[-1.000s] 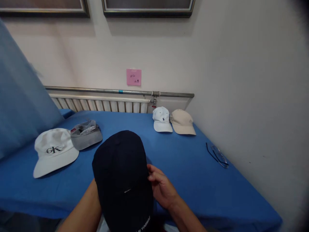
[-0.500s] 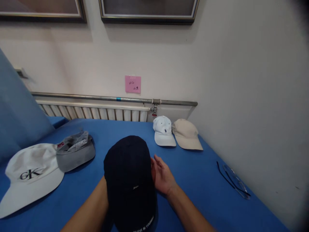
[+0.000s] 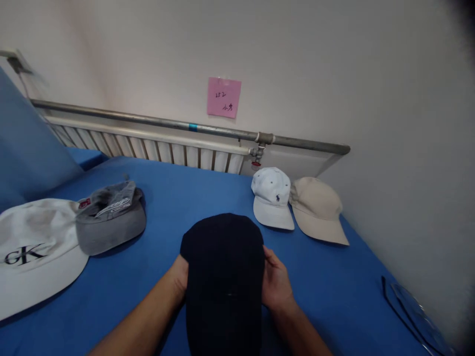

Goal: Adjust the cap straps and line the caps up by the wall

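A dark navy baseball cap [image 3: 224,277] is held up in front of me, its brim pointing toward me. My left hand [image 3: 181,276] grips its left side, with most of the fingers hidden behind the cap. On the opposite side my right hand [image 3: 276,282] is closed on the edge, fingertips partly tucked behind. A grey cap [image 3: 111,217] and a white cap with black letters [image 3: 37,249] lie side by side to the left. Beyond my right hand sit a white cap with a small dark emblem [image 3: 272,198] and a beige cap [image 3: 318,207], touching each other.
All the caps are over a blue-covered surface [image 3: 174,198]. Eyeglasses [image 3: 411,316] lie at the right edge by the wall. Behind run a metal pipe [image 3: 156,119] and a radiator [image 3: 178,153]. A pink note [image 3: 223,97] is on the wall; a blue curtain [image 3: 25,143] hangs left.
The view has tilted down and come closer. My right hand has closed onto the cap's right side, where it was more loosely open before. The brim's white lettering has gone out of view.
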Tool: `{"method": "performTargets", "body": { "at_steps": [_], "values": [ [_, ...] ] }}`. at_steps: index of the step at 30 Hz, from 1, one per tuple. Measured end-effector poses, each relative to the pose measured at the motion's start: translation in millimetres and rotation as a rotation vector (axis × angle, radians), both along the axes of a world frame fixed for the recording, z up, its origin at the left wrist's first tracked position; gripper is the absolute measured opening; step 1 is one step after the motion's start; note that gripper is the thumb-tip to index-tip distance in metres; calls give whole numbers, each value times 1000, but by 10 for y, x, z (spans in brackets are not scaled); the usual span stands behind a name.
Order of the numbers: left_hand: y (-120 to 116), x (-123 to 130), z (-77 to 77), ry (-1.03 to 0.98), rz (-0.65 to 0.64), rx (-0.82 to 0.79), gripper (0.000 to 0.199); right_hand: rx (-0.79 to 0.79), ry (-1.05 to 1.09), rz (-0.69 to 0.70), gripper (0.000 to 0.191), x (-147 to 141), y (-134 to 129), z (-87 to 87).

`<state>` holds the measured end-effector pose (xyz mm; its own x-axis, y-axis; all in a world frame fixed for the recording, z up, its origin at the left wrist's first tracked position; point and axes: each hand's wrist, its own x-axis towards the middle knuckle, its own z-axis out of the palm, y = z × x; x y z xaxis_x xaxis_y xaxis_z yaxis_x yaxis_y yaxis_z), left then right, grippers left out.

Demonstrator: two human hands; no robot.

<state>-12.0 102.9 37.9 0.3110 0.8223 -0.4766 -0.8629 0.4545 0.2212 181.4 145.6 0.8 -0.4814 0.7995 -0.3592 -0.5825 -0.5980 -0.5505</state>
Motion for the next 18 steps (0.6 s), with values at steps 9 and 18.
{"method": "performTargets", "body": {
  "at_steps": [9,18],
  "values": [
    [36,2,-137,-108,220,99,56,150,-191,-310,17,46,0,-39],
    [-24,-25,-172,94,15,242,27,249,-314,-349,16,80,135,-121]
  ]
}}
